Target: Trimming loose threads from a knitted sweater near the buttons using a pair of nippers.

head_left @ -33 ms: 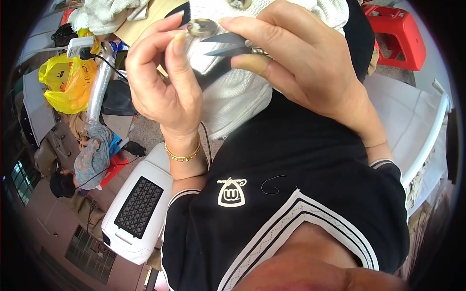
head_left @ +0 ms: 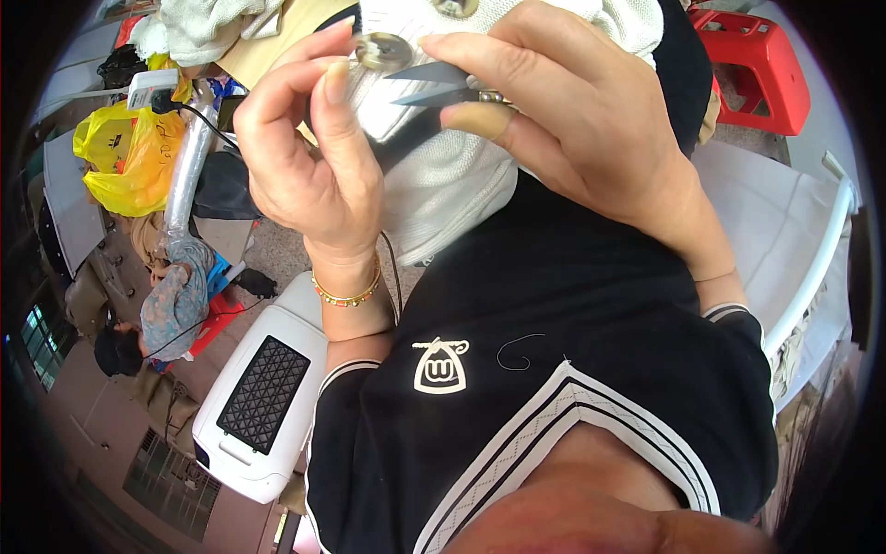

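My right hand grips small thread snips, their dark pointed blades apart and aimed left. Just beyond the blades is a shiny brownish button, over the white knitted garment. To the left of that button, my left hand has its thumb and forefinger pinched together. Whatever lies between them is too small to make out. A second button shows at the top edge, on the same knit.
At right stand a red plastic stool and a white surface with a curved rim. A white case with a black textured panel is at lower left. Beyond are a yellow plastic bag, a cable and another person.
My left hand has shifted very slightly left, away from the button. The snips and my right hand look almost unmoved.
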`<state>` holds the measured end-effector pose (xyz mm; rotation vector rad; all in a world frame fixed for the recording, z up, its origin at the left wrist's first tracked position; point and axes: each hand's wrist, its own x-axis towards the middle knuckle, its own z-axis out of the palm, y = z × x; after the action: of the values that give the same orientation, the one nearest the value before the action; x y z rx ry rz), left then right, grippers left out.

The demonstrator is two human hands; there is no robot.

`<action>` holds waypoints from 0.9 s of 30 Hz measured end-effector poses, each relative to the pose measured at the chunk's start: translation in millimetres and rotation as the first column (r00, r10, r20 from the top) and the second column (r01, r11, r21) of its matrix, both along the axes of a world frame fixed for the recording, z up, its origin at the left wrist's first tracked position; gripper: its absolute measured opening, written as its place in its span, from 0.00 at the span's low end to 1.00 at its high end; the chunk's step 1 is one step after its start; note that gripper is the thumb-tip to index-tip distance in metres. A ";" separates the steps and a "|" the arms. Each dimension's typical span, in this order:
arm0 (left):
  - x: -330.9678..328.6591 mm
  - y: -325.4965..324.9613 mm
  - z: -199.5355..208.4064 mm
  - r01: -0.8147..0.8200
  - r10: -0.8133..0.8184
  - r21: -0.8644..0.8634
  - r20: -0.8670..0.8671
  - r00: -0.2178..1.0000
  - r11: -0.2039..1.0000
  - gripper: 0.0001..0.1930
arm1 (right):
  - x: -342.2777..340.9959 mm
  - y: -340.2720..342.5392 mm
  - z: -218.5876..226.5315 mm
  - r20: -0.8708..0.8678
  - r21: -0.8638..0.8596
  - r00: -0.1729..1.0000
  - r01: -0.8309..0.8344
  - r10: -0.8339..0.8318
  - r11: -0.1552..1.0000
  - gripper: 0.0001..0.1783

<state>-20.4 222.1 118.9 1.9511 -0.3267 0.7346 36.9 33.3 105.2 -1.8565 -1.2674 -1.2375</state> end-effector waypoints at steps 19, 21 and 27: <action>17.0 -10.2 3.6 -0.006 0.009 -0.066 0.033 0.999 0.998 0.07 | 1.8 -1.0 4.0 -0.104 0.039 0.994 0.026 -0.022 0.999 0.21; 16.8 -10.1 2.7 0.010 -0.009 -0.058 0.020 1.000 0.998 0.07 | 2.3 -1.3 5.4 -0.145 0.027 0.988 0.052 -0.047 0.998 0.21; 17.5 -9.6 2.8 0.045 -0.045 -0.004 0.000 0.999 0.999 0.07 | -6.6 -8.3 23.6 -0.294 -0.095 0.953 0.049 -0.075 0.994 0.16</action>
<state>-2.9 212.4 121.7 1.9334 -0.3677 0.7060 30.3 25.0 128.8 -2.0677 -1.1185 -0.9011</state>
